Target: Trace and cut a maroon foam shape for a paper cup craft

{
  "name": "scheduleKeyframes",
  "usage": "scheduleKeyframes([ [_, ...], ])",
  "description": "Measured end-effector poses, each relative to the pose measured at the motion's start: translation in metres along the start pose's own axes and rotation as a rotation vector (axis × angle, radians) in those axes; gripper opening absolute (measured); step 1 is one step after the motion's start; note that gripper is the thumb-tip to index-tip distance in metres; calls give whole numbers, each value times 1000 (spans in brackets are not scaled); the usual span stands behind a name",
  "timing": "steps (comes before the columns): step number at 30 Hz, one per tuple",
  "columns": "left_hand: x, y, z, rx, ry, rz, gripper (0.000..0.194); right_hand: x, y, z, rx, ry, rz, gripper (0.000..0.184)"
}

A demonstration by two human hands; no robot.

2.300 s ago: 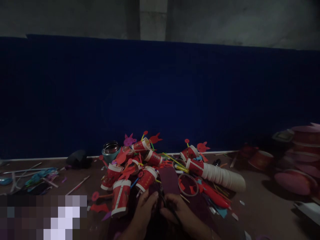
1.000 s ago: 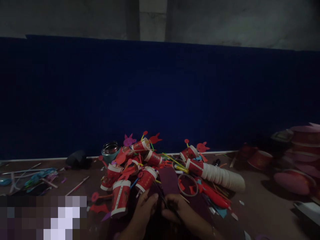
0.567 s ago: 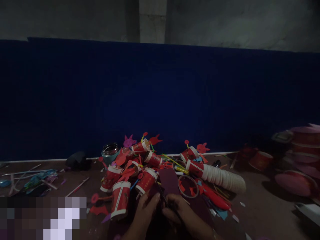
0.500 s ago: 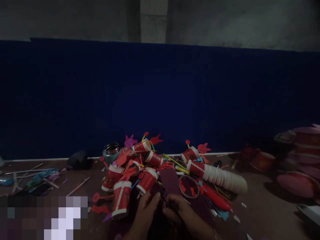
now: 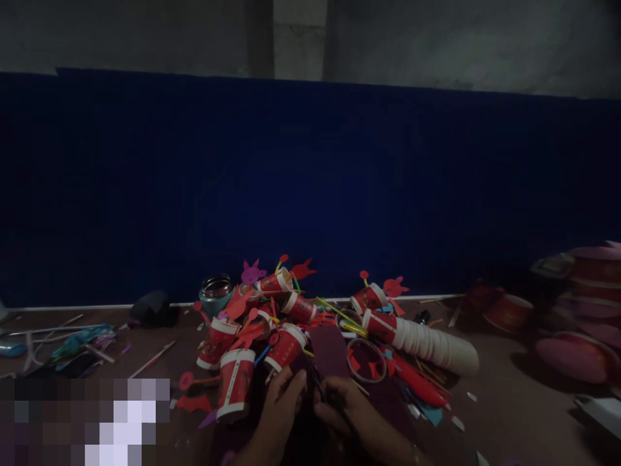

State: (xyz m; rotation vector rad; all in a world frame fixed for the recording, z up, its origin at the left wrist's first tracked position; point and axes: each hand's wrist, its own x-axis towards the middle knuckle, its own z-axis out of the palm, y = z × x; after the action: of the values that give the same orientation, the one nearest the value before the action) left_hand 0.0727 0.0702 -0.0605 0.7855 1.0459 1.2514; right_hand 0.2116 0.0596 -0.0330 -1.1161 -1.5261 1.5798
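Note:
In the lower middle, my left hand (image 5: 279, 408) is closed, thumb against fingers, on a piece of dark paper that barely shows in the gloom. Close beside it, my right hand (image 5: 347, 408) grips scissors (image 5: 318, 383), their dark blades pointing up and left between the hands. Just beyond the fingers lies a maroon paper strip (image 5: 328, 349). A red paper cup (image 5: 236, 385) stands tilted to the left of my left hand. Right of the strip is a round clear-rimmed container (image 5: 367, 360) with red paper scraps inside.
Red cups with paper animal cutouts (image 5: 240, 302) are heaped ahead. A nested cup stack (image 5: 431, 346) lies to the right, near a red pouch-like object (image 5: 420, 383). Straws and scraps (image 5: 85, 340) litter the left; a teal jar (image 5: 216, 298) stands by the blue wall panel (image 5: 310, 181).
Both hands stay nearly in place, with the left hand shifted slightly left and down. The whole view has moved up a few pixels; the cups and scraps lie as before.

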Motion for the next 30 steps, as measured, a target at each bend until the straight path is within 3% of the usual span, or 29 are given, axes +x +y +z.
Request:
scheduleKeyframes([
  [6, 2, -4, -2, -46, -17, -28, 37, -1, -4, -4, -53, -16, -38, 42],
  [9, 5, -6, -4, -35, -20, -5, 38, 0, 1, -5, -88, -15, 18, 42],
  [18, 3, -3, 0, 66, 2, 79, 39, 2, 1, -3, 24, 15, -1, 43],
  [23, 3, -5, -1, 49, -36, 5, 40, 0, -3, -2, 23, 0, -62, 44],
  [30, 3, -6, 1, -3, 75, -79, 41, 0, -4, -8, -48, -23, 27, 42],
])
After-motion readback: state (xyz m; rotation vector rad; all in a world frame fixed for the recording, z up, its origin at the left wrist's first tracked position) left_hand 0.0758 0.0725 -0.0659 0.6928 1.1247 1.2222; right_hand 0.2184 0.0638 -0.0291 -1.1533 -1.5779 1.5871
